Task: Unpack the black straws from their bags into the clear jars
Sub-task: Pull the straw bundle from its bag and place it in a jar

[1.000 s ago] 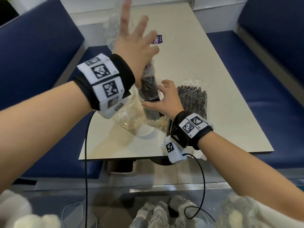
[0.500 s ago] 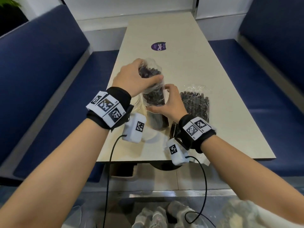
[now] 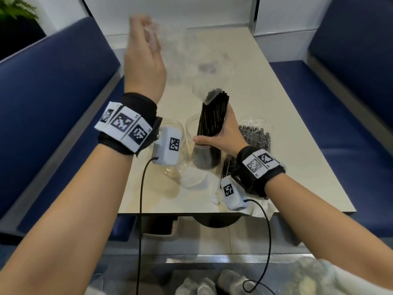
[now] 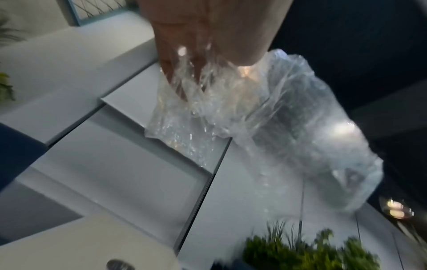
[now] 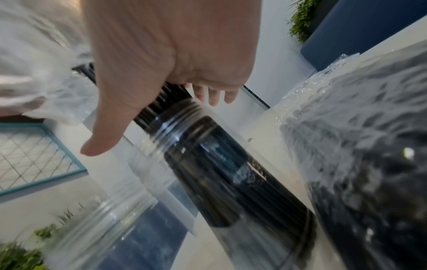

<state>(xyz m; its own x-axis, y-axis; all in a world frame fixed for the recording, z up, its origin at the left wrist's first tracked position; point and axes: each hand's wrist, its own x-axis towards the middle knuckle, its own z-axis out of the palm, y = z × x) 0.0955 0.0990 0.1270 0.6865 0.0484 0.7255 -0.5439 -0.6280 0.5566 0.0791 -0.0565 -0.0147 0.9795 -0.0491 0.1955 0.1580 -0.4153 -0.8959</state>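
Step judged: strip bag (image 4: 265, 127) clear of straws (image 3: 213, 116). Best pull straight up, away from jar (image 3: 205, 152), so bundle stays seated.

Left hand (image 3: 144, 60) raised high above jar, fingers pinching empty bag's bunched end.

Right hand (image 3: 223, 135) at jar mouth, fingers and thumb curled round straws, bundle upright in jar.

2nd jar (image 3: 173, 150) left of jar, empty. Full bag (image 3: 255, 135) lies just right of jar.

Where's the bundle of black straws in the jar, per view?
Head: black straws centre, standing in the clear jar, gripped by the right hand.
Left wrist: not in it.
Right wrist: centre, running diagonally.
Shared landmark: the empty bag, upper left in the right wrist view.
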